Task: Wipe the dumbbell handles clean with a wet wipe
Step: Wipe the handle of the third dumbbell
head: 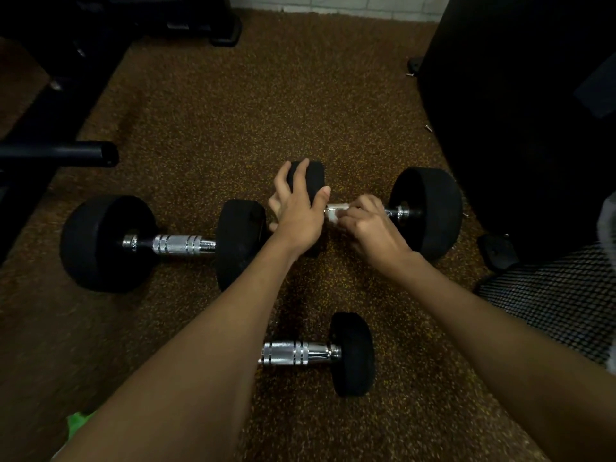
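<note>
Dumbbell (pixel 426 211) being cleaned lies toward the right edge of the floor (pixel 233 111). The left hand (pixel 298 208) presses its left weight, fingers spread flat. The right hand (pixel 370 228) is curled round a white wet wipe (pixel 335 213) on the handle (pixel 396 212). A second dumbbell (pixel 183 245) lies toward the left edge, and a third dumbbell (pixel 300 353) toward the near edge.
</note>
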Demonstrator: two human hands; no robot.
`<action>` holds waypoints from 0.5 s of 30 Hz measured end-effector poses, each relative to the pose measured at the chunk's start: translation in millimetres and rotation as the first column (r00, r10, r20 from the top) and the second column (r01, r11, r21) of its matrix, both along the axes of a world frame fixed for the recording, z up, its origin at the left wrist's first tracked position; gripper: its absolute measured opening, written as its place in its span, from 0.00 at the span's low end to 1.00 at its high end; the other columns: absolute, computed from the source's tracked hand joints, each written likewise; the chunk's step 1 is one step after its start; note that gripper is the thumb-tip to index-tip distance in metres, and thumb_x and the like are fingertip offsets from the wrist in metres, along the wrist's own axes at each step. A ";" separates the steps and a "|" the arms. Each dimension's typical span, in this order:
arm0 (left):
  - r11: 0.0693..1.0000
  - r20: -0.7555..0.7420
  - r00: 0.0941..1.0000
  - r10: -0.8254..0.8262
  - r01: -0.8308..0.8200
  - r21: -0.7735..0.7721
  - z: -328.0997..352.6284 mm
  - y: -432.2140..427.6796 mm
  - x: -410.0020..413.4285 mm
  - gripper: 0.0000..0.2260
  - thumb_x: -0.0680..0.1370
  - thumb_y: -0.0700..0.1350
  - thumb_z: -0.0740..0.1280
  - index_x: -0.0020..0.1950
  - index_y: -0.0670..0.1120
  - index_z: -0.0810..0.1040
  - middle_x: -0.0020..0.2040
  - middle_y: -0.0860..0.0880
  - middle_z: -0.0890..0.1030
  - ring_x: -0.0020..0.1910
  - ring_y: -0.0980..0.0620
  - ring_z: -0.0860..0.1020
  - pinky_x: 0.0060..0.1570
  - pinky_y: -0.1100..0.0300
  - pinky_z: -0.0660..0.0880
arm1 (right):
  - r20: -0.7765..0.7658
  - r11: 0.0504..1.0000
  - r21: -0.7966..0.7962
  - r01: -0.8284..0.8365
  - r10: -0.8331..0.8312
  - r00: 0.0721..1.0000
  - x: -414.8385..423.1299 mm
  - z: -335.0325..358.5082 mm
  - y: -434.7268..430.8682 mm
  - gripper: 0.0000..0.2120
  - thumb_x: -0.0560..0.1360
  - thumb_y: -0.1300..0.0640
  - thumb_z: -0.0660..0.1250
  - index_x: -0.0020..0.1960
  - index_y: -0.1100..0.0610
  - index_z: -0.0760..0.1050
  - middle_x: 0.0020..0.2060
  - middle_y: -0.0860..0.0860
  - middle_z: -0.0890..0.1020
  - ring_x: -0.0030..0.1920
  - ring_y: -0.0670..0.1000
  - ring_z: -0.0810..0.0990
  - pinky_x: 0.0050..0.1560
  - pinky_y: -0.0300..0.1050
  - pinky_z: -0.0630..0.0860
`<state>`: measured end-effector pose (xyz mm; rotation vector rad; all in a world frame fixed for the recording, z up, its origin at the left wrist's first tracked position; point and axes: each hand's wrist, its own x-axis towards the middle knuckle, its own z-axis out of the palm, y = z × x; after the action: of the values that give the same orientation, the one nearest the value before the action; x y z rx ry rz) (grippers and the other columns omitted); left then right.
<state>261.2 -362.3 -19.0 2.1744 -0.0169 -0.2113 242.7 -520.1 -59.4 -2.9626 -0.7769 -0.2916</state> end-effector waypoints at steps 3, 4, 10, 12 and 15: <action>1.000 0.008 1.000 0.002 -0.002 0.010 -0.4 -0.5 -0.9 0.24 0.81 0.55 0.56 0.75 0.59 0.52 0.76 0.56 0.44 0.72 0.43 0.51 0.69 0.42 0.56 | -0.110 0.993 0.085 0.082 -0.073 0.991 -6.3 4.2 -4.9 0.08 0.68 0.62 0.70 0.47 0.58 0.82 0.44 0.52 0.82 0.54 0.57 0.75 0.59 0.49 0.60; 1.000 0.009 1.000 0.002 -0.002 0.009 -0.3 -0.8 -1.3 0.24 0.81 0.55 0.56 0.75 0.59 0.52 0.76 0.56 0.45 0.72 0.43 0.51 0.69 0.42 0.56 | -0.136 0.971 0.189 0.146 -0.121 0.983 -7.8 6.1 -5.1 0.07 0.70 0.61 0.69 0.47 0.57 0.82 0.43 0.51 0.82 0.53 0.55 0.74 0.57 0.48 0.60; 1.000 0.011 1.000 0.009 -0.009 0.012 -0.5 -1.1 0.2 0.25 0.80 0.56 0.56 0.75 0.59 0.52 0.76 0.55 0.45 0.72 0.44 0.52 0.68 0.44 0.56 | -0.156 0.806 0.494 0.327 -0.288 0.945 15.0 20.6 10.7 0.12 0.75 0.61 0.63 0.56 0.59 0.79 0.50 0.53 0.82 0.55 0.54 0.73 0.56 0.46 0.68; 1.000 0.018 1.000 0.009 -0.010 0.010 -0.8 -0.5 0.1 0.24 0.80 0.56 0.56 0.75 0.59 0.53 0.76 0.55 0.46 0.71 0.44 0.52 0.68 0.45 0.56 | -0.182 0.883 0.365 0.297 -0.245 0.952 19.2 11.3 17.5 0.11 0.76 0.60 0.61 0.55 0.61 0.78 0.50 0.57 0.82 0.54 0.57 0.75 0.56 0.49 0.69; 1.000 0.021 1.000 0.007 -0.007 0.003 -1.4 0.0 -0.1 0.24 0.80 0.56 0.56 0.75 0.59 0.52 0.76 0.56 0.46 0.72 0.44 0.52 0.68 0.46 0.55 | -0.162 0.943 0.230 0.240 -0.206 0.965 16.5 -0.8 23.0 0.11 0.78 0.58 0.57 0.52 0.60 0.76 0.47 0.58 0.82 0.50 0.58 0.77 0.56 0.51 0.70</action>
<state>261.1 -362.4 -20.4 2.1789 -0.0213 -0.1845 259.2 -497.1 -60.3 -2.7951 -0.3578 -0.1802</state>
